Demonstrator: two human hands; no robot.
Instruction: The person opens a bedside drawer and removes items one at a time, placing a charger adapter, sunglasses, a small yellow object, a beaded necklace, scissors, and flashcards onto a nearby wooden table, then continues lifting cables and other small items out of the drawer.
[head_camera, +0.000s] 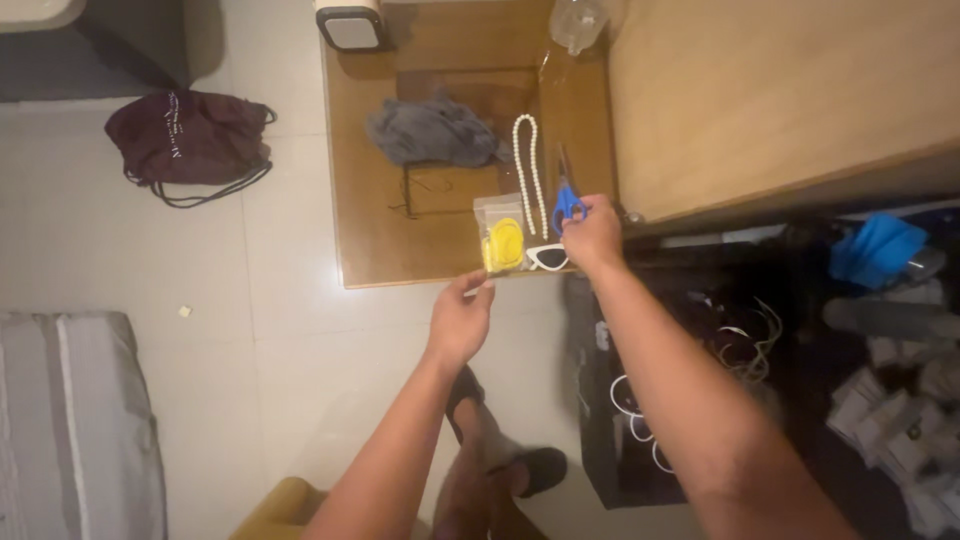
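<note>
My right hand (594, 236) reaches onto the low wooden table (380, 240) and its fingers close on the blue handles of a pair of scissors (567, 202). My left hand (461, 318) hovers at the table's front edge, thumb and fingers pinched on the corner of a clear plastic bag (500, 235) with a yellow coil inside. White-framed sunglasses (546, 258) lie just below my right hand. A white bead necklace (527, 170) lies beside the scissors.
A grey cloth (430, 132) and a black cord (415, 195) lie further back on the table, a clear bottle (577, 22) at its far end. A dark drawstring bag (190, 135) sits on the tiled floor. A black open bag with cables (650, 400) stands at right.
</note>
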